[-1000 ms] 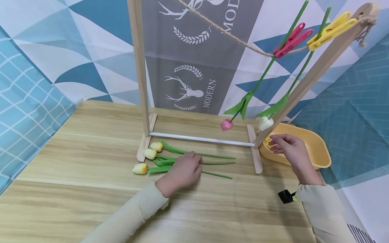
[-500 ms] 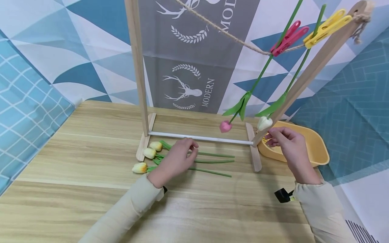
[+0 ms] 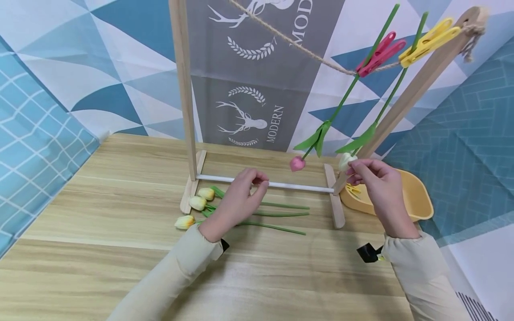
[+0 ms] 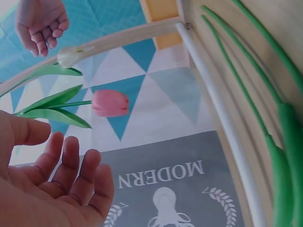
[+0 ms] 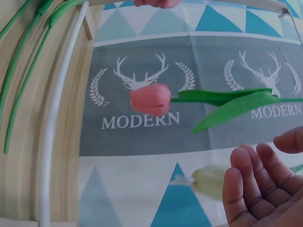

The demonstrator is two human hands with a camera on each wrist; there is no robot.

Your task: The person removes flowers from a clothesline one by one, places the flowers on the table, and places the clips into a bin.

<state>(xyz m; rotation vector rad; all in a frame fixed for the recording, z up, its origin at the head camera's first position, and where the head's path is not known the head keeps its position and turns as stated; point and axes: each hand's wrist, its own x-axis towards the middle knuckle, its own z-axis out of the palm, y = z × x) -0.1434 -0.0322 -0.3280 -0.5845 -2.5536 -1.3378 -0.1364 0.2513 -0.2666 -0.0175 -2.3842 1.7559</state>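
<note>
Okay, left hand (image 3: pixel 239 196) and right hand (image 3: pixel 379 191) are empty, fingers loose, right near the white tulip (image 3: pixel 346 161); far gray panel (image 3: pixel 257 75) reads "MODERN".

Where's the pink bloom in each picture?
Head: the pink bloom hangs right of centre.
Left wrist: the pink bloom is left of centre.
Right wrist: the pink bloom is near the centre, slightly high.
Shared landmark: the white rod, visible in all three.

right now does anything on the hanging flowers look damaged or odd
Possibly: in the right wrist view, a pale, ragged bit juts from the tip of the white tulip, unlike the smooth pink tulip. Too blurred to identify.
</note>
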